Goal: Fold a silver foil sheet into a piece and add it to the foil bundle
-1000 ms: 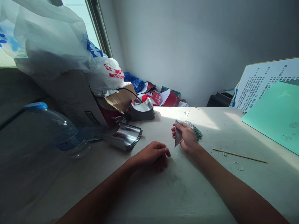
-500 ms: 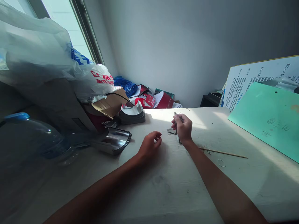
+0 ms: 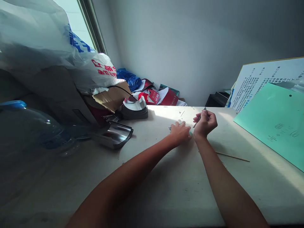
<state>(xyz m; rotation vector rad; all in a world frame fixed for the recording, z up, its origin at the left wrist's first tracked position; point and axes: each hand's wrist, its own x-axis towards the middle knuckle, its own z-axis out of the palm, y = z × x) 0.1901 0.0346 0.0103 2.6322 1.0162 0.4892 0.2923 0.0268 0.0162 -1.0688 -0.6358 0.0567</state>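
Note:
My left hand (image 3: 180, 133) lies low over the tabletop, fingers curled down on a small speckled flat piece (image 3: 180, 122) with dark and pale markings. Most of that piece is hidden under the hand, so its kind is unclear. Just to the right, my right hand (image 3: 206, 123) is closed around a slim pointed metal tool (image 3: 205, 109). One end sticks up above the fist and a thin tip points down toward the left hand. A thin wooden stick (image 3: 234, 156) lies to the right of my right forearm.
On the left stand a clear plastic bottle (image 3: 47, 133), a curved shiny metal-lined part (image 3: 118, 134), another dark curved part (image 3: 135, 110) and white plastic bags (image 3: 95, 71). A green folder (image 3: 273, 117) leans at the right. Small scraps (image 3: 182, 113) lie near the white table's (image 3: 166, 183) back edge.
My left hand has moved right and forward onto the small piece. My right hand has shifted right, still holding the tool, whose lower end has swung to the left. The view has shifted slightly.

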